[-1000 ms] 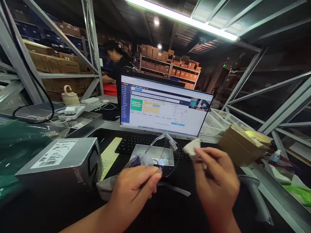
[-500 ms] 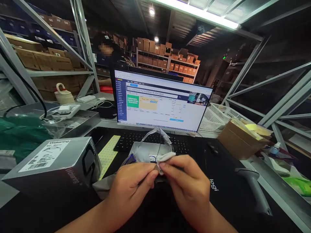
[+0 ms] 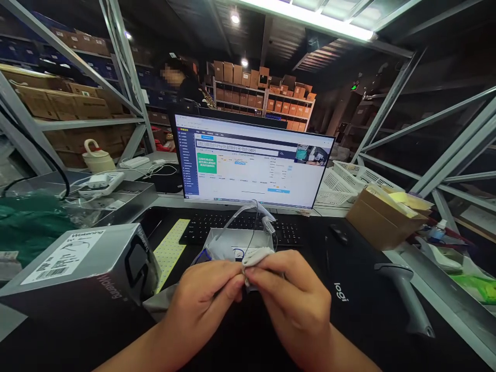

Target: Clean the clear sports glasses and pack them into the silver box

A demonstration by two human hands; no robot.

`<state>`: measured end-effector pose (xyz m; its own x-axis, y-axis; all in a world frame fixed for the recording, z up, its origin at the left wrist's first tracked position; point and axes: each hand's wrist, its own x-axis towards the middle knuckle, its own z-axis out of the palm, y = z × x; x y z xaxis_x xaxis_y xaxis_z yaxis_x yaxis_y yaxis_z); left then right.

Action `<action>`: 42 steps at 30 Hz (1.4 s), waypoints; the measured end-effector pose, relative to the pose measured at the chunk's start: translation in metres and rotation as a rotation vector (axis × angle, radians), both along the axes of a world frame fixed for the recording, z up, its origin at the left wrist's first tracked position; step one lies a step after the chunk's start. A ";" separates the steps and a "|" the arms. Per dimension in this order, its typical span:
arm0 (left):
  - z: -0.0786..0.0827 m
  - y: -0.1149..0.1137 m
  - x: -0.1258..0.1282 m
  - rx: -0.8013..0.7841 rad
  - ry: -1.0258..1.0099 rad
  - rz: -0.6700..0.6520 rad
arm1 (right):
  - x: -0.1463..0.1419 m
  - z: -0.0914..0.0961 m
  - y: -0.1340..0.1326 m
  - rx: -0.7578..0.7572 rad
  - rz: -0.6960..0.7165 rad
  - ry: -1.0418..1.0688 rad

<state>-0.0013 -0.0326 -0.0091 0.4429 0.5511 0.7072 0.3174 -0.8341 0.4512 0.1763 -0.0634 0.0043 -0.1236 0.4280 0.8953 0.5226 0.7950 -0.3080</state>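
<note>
Just in front of the keyboard, both hands meet at a small bundle of off-white cloth (image 3: 258,256). My right hand (image 3: 296,297) is closed on it, thumb and fingers pinching its folds. With thumb and forefinger pressed together, my left hand (image 3: 207,294) pinches the cloth's left edge; the exact grip is partly hidden by the fingers. Behind the hands is an open, pale box (image 3: 256,237) with a blue wire and a thin dark cable in it. A clear, curved plastic piece (image 3: 236,212) rises above that box.
A grey box printed "Wakening" (image 3: 77,263) stands at left, by a yellow dotted strip (image 3: 170,253). Behind are a keyboard (image 3: 194,227) and a monitor (image 3: 248,165). To the right lie a mouse (image 3: 339,234), a barcode scanner (image 3: 406,297) and a cardboard box (image 3: 377,222). Beyond the monitor is a person (image 3: 189,90).
Both hands and the cloth appear slightly further left, as the whole view has shifted a little. The cloth is bunched lower between the fingers. An orange panel on the screen has turned white.
</note>
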 end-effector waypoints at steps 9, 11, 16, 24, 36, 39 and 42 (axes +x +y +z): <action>-0.003 0.003 -0.001 -0.079 -0.042 0.036 | -0.005 -0.007 0.003 0.018 -0.049 0.009; -0.004 0.003 -0.001 -0.090 -0.058 0.037 | -0.008 -0.008 0.002 0.028 -0.045 0.006; -0.010 0.004 -0.002 -0.175 -0.165 0.064 | 0.000 -0.008 0.008 0.066 -0.111 -0.009; -0.015 0.000 -0.005 -0.238 -0.382 0.040 | 0.013 -0.017 0.043 -0.763 0.364 0.810; -0.008 -0.011 0.004 -0.268 -0.253 -0.086 | -0.014 -0.011 0.018 -0.946 0.808 0.825; -0.006 -0.015 0.003 -0.284 -0.267 -0.108 | -0.012 -0.013 0.018 -0.837 0.730 0.688; -0.006 -0.016 0.002 -0.342 -0.289 -0.131 | -0.009 -0.017 0.018 -0.696 0.616 0.527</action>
